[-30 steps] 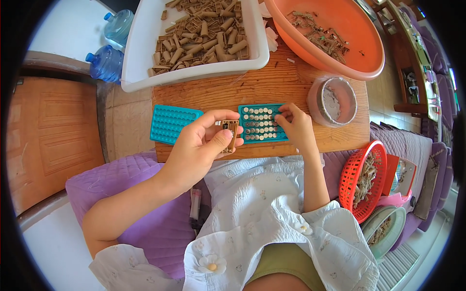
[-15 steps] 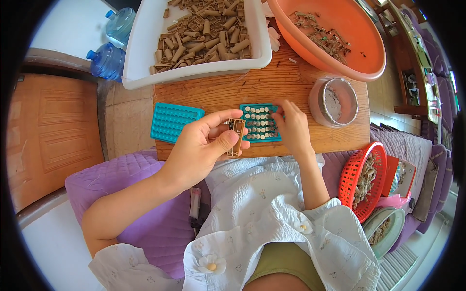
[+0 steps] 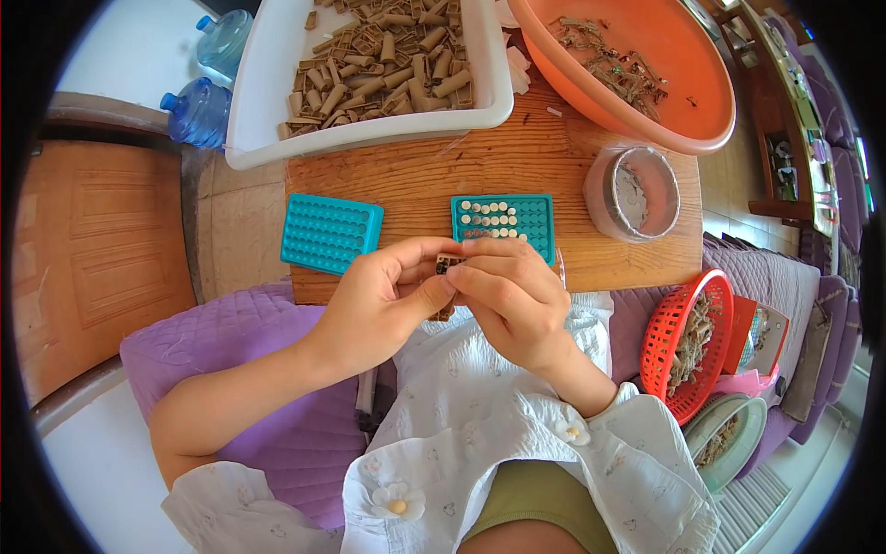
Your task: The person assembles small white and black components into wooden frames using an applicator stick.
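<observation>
My left hand (image 3: 374, 309) grips a small brown plastic casing (image 3: 443, 313) between thumb and fingers, above the table's near edge. At the casing's upper end, my right hand (image 3: 521, 300) has its fingertips pinched together against it. Whatever those fingertips hold is hidden. Just beyond the hands lies a teal tray (image 3: 536, 218) with rows of small round silvery discs, like button cells, in its left part; the hollows at its right are bare. My right hand covers its lower part. To the left sits a second teal tray (image 3: 332, 231) with bare hollows.
A white tub (image 3: 369, 138) of brown casings stands at the back left. An orange basin (image 3: 692, 78) with small metal parts is at the back right. Near the table's right edge stands a clear round container (image 3: 600, 198). A red basket (image 3: 660, 346) sits beside me.
My right hand has moved from the disc tray left and nearer, to the casing. My left hand has tilted the casing. More of the disc tray's bare right part shows.
</observation>
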A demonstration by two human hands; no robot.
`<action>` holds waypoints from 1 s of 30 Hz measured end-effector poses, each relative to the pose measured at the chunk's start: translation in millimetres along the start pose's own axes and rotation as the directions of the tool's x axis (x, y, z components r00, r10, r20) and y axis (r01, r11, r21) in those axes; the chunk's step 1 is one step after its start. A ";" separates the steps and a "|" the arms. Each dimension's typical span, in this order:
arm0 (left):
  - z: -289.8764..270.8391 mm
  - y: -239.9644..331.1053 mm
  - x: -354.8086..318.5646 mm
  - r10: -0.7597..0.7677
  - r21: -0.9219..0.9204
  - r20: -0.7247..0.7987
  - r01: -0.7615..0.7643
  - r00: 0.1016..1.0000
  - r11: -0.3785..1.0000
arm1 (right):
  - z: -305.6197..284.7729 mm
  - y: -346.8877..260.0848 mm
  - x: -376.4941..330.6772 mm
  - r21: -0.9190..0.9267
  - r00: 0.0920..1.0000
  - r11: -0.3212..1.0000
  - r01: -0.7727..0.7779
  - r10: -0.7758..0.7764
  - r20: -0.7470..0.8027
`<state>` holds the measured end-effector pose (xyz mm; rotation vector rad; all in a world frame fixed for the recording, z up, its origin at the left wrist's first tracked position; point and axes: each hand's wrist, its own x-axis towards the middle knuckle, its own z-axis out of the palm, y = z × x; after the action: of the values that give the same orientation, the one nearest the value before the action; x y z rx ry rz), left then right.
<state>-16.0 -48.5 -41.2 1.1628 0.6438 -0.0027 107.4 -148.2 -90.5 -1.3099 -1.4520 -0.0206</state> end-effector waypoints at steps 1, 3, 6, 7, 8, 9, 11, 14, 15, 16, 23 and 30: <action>0.8 -1.9 0.2 0.000 0.000 0.001 0.000 1.000 1.000 | 0.2 -0.6 -1.8 -0.001 1.000 1.000 -0.001 0.001 0.000; 1.9 -7.4 1.1 -0.001 0.013 -0.008 0.001 1.000 1.000 | 2.8 -2.1 -7.3 0.020 0.995 0.996 -0.087 0.088 -0.044; 2.5 -7.1 0.0 0.010 0.040 0.062 -0.013 0.998 0.999 | 8.8 -10.3 -12.4 0.113 0.946 0.964 -0.242 0.260 -0.193; 3.6 -6.6 -0.7 0.010 0.040 0.063 -0.013 0.998 0.999 | 10.2 -10.5 -13.2 0.113 0.946 0.964 -0.242 0.260 -0.193; 5.1 -5.9 -1.5 0.032 0.048 0.052 -0.035 0.998 0.998 | 11.4 -10.5 -14.2 0.123 0.945 0.966 -0.226 0.248 -0.212; 6.1 -5.6 -2.0 0.054 0.056 0.042 -0.056 0.998 0.997 | 11.8 -10.7 -14.7 0.133 0.944 0.969 -0.209 0.236 -0.231; 3.6 -6.0 -3.1 0.034 0.033 0.048 -0.035 0.998 0.999 | 4.4 -7.0 -11.5 0.118 0.977 0.983 -0.143 0.159 -0.142; 5.6 -5.1 -3.9 -0.015 -0.022 0.036 0.016 0.999 1.000 | -11.3 -1.0 -5.8 0.200 0.992 0.971 -0.129 0.127 0.026; 6.6 -4.2 -4.5 -0.044 -0.054 0.018 0.045 0.999 0.998 | -16.1 1.9 -4.7 0.286 0.981 0.939 -0.188 0.164 0.106; 6.2 -3.1 -5.6 -0.042 -0.057 0.015 0.042 0.999 0.997 | -19.8 6.9 -5.8 0.287 0.981 0.940 -0.187 0.162 0.110; 2.1 -0.2 -5.5 -0.014 0.066 0.047 0.011 0.999 0.998 | -24.8 77.7 -28.0 -0.281 0.819 0.785 -0.552 0.574 -0.001; 2.7 -0.2 -5.4 -0.042 0.066 0.036 0.040 0.998 0.997 | -13.3 92.6 -49.1 -0.500 0.832 0.765 -0.406 0.536 0.146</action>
<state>-19.2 -52.6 -38.2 1.2098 0.6387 -0.0808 168.8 -154.3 -176.4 -2.1224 -1.3443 0.1856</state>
